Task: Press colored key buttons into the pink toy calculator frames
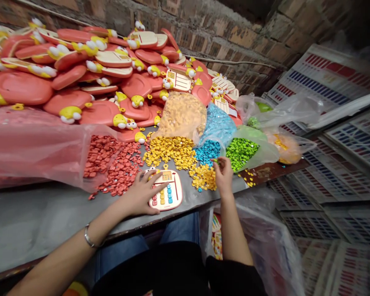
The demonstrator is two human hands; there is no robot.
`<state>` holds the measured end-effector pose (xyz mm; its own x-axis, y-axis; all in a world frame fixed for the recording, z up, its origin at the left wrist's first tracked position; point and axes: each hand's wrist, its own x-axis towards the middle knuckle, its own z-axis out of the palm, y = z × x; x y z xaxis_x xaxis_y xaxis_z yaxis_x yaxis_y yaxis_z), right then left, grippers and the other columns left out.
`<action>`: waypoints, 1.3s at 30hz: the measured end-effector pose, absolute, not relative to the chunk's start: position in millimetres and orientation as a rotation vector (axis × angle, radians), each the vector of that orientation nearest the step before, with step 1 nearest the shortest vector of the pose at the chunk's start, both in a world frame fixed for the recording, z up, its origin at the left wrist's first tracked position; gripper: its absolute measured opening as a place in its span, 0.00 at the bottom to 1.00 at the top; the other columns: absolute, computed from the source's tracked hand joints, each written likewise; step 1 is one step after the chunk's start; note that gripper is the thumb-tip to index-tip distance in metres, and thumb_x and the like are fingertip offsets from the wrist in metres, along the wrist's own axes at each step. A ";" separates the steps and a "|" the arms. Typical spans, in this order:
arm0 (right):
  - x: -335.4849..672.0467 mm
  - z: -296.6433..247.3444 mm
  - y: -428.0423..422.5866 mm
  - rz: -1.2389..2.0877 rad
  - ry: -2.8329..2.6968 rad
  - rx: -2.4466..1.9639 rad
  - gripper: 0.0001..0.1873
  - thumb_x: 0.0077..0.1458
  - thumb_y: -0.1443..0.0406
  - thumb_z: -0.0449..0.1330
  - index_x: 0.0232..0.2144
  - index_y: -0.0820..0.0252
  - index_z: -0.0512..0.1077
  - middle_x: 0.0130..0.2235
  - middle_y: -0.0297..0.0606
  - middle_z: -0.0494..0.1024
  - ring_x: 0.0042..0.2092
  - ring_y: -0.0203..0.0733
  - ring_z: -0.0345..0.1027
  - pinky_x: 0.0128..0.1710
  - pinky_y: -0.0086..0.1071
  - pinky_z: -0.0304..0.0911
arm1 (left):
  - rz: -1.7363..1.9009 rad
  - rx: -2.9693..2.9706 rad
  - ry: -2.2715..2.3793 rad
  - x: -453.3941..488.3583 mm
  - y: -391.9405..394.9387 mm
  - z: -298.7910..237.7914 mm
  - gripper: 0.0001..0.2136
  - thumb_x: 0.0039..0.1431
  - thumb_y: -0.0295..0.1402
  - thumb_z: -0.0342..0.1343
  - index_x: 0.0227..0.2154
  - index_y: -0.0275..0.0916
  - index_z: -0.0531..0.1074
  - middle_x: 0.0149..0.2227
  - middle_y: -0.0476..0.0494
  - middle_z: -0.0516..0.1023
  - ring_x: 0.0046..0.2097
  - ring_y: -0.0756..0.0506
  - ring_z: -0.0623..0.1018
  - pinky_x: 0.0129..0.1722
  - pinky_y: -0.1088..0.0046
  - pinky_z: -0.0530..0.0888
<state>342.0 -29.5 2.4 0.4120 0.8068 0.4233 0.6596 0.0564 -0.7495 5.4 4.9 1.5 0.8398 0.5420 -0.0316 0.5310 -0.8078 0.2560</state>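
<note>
A cream toy panel with a red rim (176,192) lies on the grey table; it has red, yellow and blue buttons in columns. My left hand (140,192) spans its left side, thumb at the near edge and fingers over the top, holding it down. To the right, my right hand (224,174) is closed in a pinch on a small green button (215,160), above the loose pieces. Around the panel lie heaps of red buttons (123,166), yellow buttons (172,150), blue buttons (207,151) and green buttons (242,151).
Many red toy shells with yellow and white heads (111,86) are piled along the brick wall (203,28). A pink plastic bag (43,152) spills red pieces at left. Stacked printed sheets (320,78) stand at right. A plastic-lined container (265,234) sits below the table edge.
</note>
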 end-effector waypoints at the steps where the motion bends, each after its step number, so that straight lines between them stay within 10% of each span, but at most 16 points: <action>1: 323.1 3.6 -29.5 0.264 -1.365 -1.602 0.13 0.60 0.62 0.53 0.46 0.57 0.69 0.42 0.44 0.78 0.43 0.47 0.72 0.41 0.38 0.68 | 0.068 2.761 0.817 5.4 4.8 2.0 0.44 0.44 0.52 0.64 0.65 0.53 0.55 0.68 0.37 0.52 0.66 0.26 0.51 0.60 0.41 0.42; 20: 232.6 4.6 -11.2 0.447 -2.103 -1.578 0.12 0.59 0.74 0.53 0.28 0.60 0.74 0.34 0.38 0.72 0.36 0.40 0.66 0.38 0.32 0.63 | 0.075 2.773 0.811 4.9 4.8 -2.6 0.44 0.46 0.55 0.61 0.65 0.51 0.52 0.68 0.35 0.50 0.66 0.27 0.49 0.60 0.42 0.42; 30: 241.9 4.0 -19.5 0.522 -1.960 -1.408 0.16 0.60 0.73 0.52 0.47 0.58 0.71 0.46 0.43 0.75 0.48 0.44 0.69 0.49 0.39 0.65 | 0.092 2.768 0.795 4.0 6.0 -5.0 0.44 0.45 0.56 0.61 0.65 0.52 0.53 0.68 0.35 0.51 0.66 0.27 0.49 0.60 0.42 0.40; 39: 234.2 -24.7 -9.3 0.300 -1.990 -1.430 0.12 0.60 0.71 0.53 0.38 0.60 0.76 0.43 0.46 0.75 0.45 0.46 0.70 0.46 0.38 0.68 | 0.080 2.769 0.792 4.2 6.4 -4.3 0.45 0.46 0.58 0.61 0.65 0.51 0.53 0.68 0.36 0.50 0.66 0.27 0.50 0.61 0.45 0.41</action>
<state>234.2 -9.3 -24.7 -0.1840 0.9077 0.3771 0.7564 0.3758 -0.5354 4.2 6.4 -4.3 0.8498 0.5267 -0.0181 0.5124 -0.8178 0.2621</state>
